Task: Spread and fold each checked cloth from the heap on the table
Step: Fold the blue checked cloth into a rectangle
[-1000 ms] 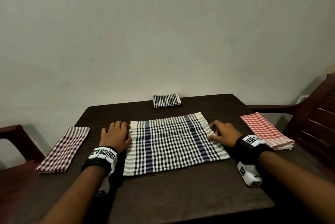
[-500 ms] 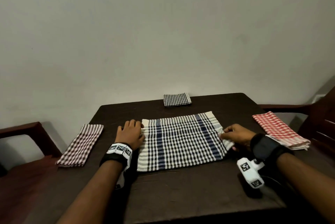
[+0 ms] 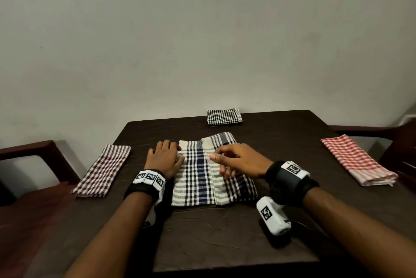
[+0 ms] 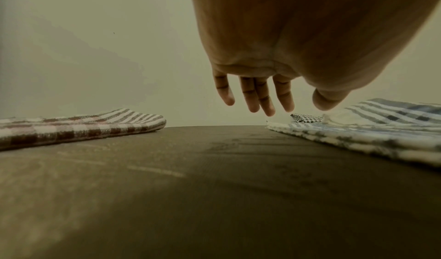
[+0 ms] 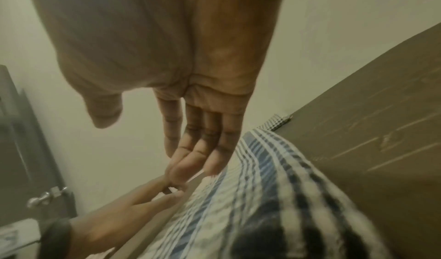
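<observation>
At nine o'clock on the dark surface [image 3: 225, 244] we see a brown checked cloth [image 3: 102, 171] folded; beside it our left hand [image 3: 164, 158] rests flat, fingers straight, at the left edge of the blue checked cloth [image 3: 195, 178] at centre. Our right hand [image 3: 238, 160] is over that cloth's folded-over right half, its grip loose, fingers nearly straight. A black checked cloth [image 3: 224, 116] lies at twelve, a red checked cloth [image 3: 358, 162] at three.

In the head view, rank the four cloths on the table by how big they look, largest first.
1. Blue checked cloth, part-folded, nearest the camera.
2. Red checked cloth and brown checked cloth: too alike to rank.
3. Black-and-white checked cloth, farthest away, so unsure.
</observation>
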